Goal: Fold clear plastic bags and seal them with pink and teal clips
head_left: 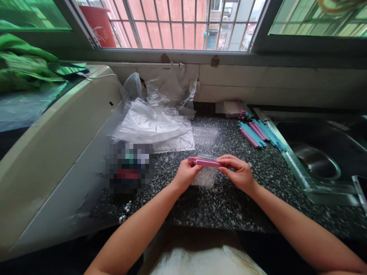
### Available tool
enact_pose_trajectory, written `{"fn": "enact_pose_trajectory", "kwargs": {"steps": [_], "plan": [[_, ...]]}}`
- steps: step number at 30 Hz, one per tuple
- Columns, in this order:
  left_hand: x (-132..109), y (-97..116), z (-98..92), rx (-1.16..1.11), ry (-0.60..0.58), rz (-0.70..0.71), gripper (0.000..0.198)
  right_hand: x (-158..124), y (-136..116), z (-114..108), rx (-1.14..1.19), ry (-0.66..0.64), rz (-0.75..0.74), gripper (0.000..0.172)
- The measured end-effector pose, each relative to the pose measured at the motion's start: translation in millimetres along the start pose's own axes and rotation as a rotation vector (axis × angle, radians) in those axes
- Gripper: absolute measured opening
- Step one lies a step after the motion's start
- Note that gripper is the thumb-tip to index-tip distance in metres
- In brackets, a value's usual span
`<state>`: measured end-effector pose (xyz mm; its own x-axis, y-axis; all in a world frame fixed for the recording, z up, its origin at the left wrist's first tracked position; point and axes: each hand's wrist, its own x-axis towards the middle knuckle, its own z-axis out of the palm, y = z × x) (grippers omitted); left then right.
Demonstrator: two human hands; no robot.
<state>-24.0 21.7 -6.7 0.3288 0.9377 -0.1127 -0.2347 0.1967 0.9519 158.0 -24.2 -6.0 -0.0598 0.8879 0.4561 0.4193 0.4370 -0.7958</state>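
Observation:
Between my two hands, just above the speckled counter, are pink bag-sealing clips [208,163], long and slim and lying side by side. My left hand [185,175] is closed with thumb and fingers pinching their left end. Thumb and fingers of my right hand [240,175] close on the right end. A small clear plastic bag [205,180] is below the clips and shows between my hands; whether it is touched by my fingers I cannot tell. To the right, beside the sink, is a loose pile of blue clips [252,133] and pink clips [249,137].
Clear plastic bags [155,124] heap at the back left of the counter [229,206]. A blurred-out item [129,168] lies left of my hands. At right is a metal sink [298,168]; a packet [231,108] rests by the wall. A white appliance [71,126] borders the left.

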Motion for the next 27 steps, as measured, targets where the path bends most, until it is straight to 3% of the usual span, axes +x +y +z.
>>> {"fn": "enact_pose_trajectory", "kwargs": {"steps": [9,18,27], "plan": [[-1.5,1.3,-6.6,0.042,-0.031,0.046,0.027,0.7,1.8,0.9,-0.099,0.112,-0.076,0.010],[-1.4,6.6,-3.4,0.121,0.064,0.111,0.036,-0.3,2.7,1.2,-0.117,0.112,-0.121,0.012],[-1.7,6.8,-6.2,0.107,0.035,0.133,0.033,-0.1,0.2,1.0,-0.116,0.111,-0.121,0.011]]}}
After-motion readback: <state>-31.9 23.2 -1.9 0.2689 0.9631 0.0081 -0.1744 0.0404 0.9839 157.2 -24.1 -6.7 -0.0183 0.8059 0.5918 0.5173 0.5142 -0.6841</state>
